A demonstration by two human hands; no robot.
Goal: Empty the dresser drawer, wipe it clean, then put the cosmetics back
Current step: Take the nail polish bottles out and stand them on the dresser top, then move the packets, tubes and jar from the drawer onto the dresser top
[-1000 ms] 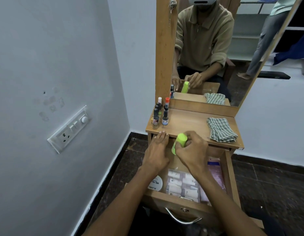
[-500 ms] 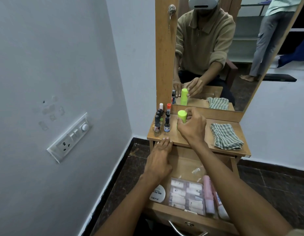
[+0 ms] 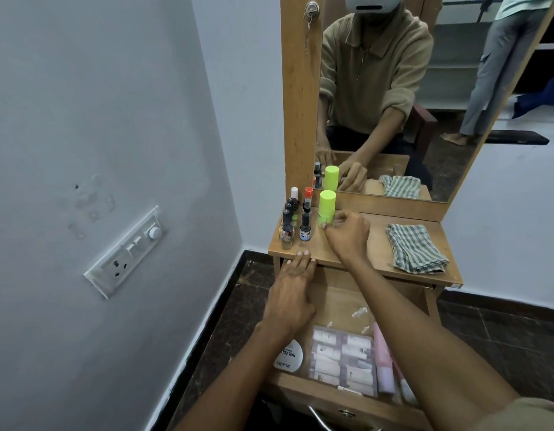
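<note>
The dresser drawer (image 3: 328, 396) stands pulled open below me. In it lie a round white tin (image 3: 288, 356), a clear box of sachets (image 3: 342, 356) and a pink tube (image 3: 383, 362). A neon-green stick container (image 3: 327, 204) stands upright on the dresser top (image 3: 375, 253), beside a cluster of nail polish bottles (image 3: 289, 227). My right hand (image 3: 347, 234) holds the green container at its base with curled fingers. My left hand (image 3: 296, 287) rests flat over the drawer, its straight fingertips on the front edge of the dresser top.
A folded checked cloth (image 3: 415, 247) lies on the right of the dresser top. The mirror (image 3: 425, 88) rises behind it, with a wooden side panel and a key. A switchboard (image 3: 126, 250) is on the left wall. Dark tiled floor surrounds the dresser.
My right hand lifted the green container out of the drawer and set it upright on the dresser top beside the nail polish bottles. My left hand stayed at the front edge.
</note>
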